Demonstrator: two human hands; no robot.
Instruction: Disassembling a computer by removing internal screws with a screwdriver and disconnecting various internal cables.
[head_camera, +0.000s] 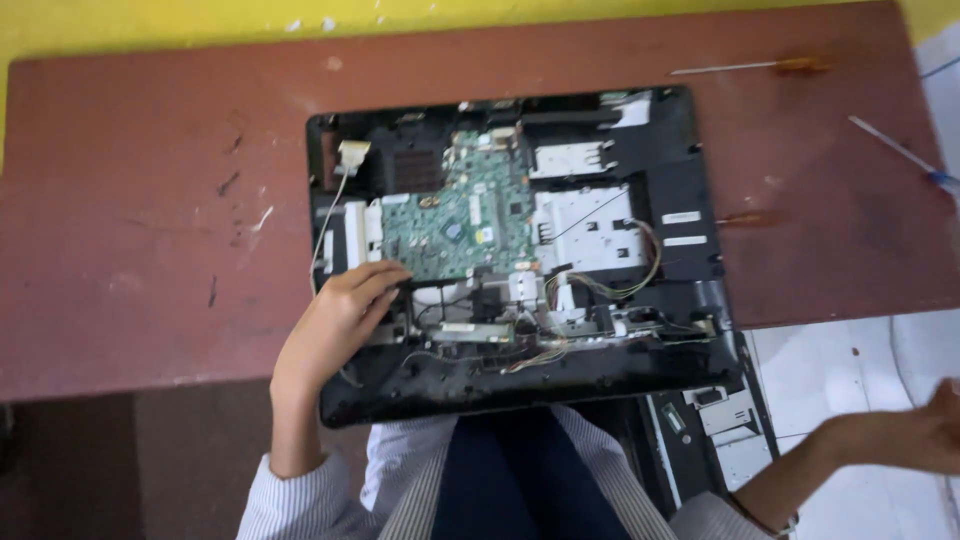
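An opened black computer chassis (690, 180) lies flat on a reddish-brown table (150, 230). Inside it sit a green circuit board (460, 220), silver metal brackets (590, 225) and loose coloured wires (610, 285). My left hand (340, 315) rests on the chassis at the board's lower left corner, fingers curled against the board's edge. My right hand (915, 435) is out past the table's right front edge, over a pale floor, blurred, with nothing seen in it.
Three screwdrivers lie on the table's right side: an orange-handled one (760, 67) at the back, a blue-handled one (905, 152) at the right edge, a small one (745, 218) beside the chassis. A black panel with metal parts (715, 430) sits below the table's edge.
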